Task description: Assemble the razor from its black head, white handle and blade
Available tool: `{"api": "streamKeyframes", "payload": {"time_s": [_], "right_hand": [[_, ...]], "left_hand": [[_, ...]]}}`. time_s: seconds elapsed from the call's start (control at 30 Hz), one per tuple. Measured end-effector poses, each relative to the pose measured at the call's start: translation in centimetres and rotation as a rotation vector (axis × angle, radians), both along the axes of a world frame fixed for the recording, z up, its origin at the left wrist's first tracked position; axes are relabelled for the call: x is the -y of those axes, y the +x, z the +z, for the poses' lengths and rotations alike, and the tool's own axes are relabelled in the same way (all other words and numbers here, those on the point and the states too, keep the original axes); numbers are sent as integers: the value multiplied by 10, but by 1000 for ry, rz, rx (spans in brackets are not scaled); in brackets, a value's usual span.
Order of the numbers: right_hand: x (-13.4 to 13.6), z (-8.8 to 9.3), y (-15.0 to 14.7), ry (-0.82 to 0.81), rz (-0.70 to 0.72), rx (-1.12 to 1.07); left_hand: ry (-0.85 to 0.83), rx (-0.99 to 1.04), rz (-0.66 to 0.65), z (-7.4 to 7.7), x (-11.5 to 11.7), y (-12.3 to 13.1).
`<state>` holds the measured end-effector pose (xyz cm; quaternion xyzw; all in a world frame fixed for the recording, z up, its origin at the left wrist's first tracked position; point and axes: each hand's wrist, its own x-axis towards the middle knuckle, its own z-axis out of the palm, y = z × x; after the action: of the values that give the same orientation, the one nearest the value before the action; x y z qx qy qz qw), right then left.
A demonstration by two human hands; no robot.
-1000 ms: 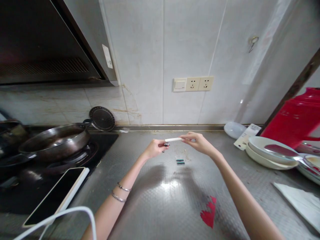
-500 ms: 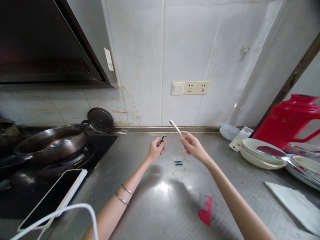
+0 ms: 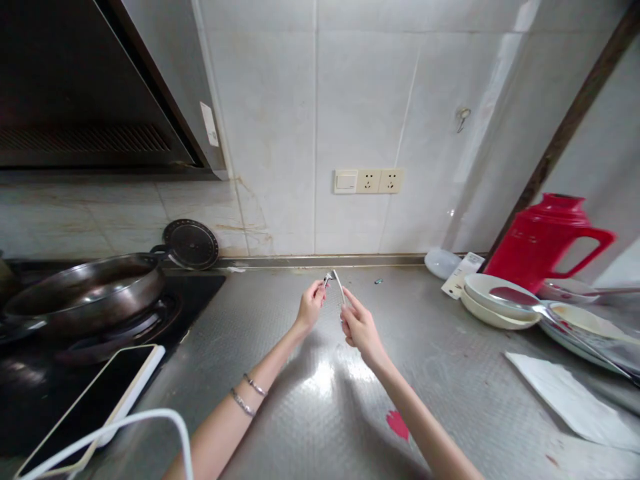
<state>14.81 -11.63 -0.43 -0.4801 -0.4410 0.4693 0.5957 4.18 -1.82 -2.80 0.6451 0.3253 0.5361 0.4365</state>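
Observation:
My left hand [image 3: 311, 305] pinches a small black-and-silver piece [image 3: 327, 280] between thumb and fingertips. The piece is too small to name. Closed around a slim white stick [image 3: 339, 285], my right hand [image 3: 359, 327] tilts the stick up to the left. The stick's upper tip meets or nearly meets the silver end of the small piece; I cannot tell whether they touch. Both hands are above the metal counter [image 3: 280, 373]. A small teal-and-dark piece [image 3: 379, 281] lies on the counter beyond my right hand.
A pan [image 3: 90, 287] sits on the stove at left, with a phone [image 3: 95, 413] and white cable [image 3: 150, 415] in front. Bowls [image 3: 495, 310], a red thermos [image 3: 545, 240] and a white paper [image 3: 565, 400] lie at right. A red patch [image 3: 398, 424] shows beside my right forearm.
My right hand has moved left, bringing the white stick's tip to the small piece in my left hand. The view has shifted slightly. The teal strips seen near my right hand no longer show there.

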Motion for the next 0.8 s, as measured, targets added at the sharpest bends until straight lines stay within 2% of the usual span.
{"api": "streamKeyframes", "payload": {"time_s": [0.13, 0.27, 0.4, 0.5, 0.63, 0.8], "right_hand": [[12, 0, -11, 1, 20, -90], [10, 7, -12, -16, -42, -205], [17, 1, -20, -92, 9, -294], [21, 1, -22, -69, -7, -343], [19, 5, -22, -19, -57, -346], [26, 2, -35, -60, 23, -294]], "left_hand": [[27, 19, 19, 1, 1, 0], [30, -3, -6, 4, 7, 3], [34, 14, 56, 6, 13, 4], [38, 26, 86, 7, 14, 4], [58, 10, 98, 7, 15, 5], [35, 46, 138, 8, 10, 1]]}}
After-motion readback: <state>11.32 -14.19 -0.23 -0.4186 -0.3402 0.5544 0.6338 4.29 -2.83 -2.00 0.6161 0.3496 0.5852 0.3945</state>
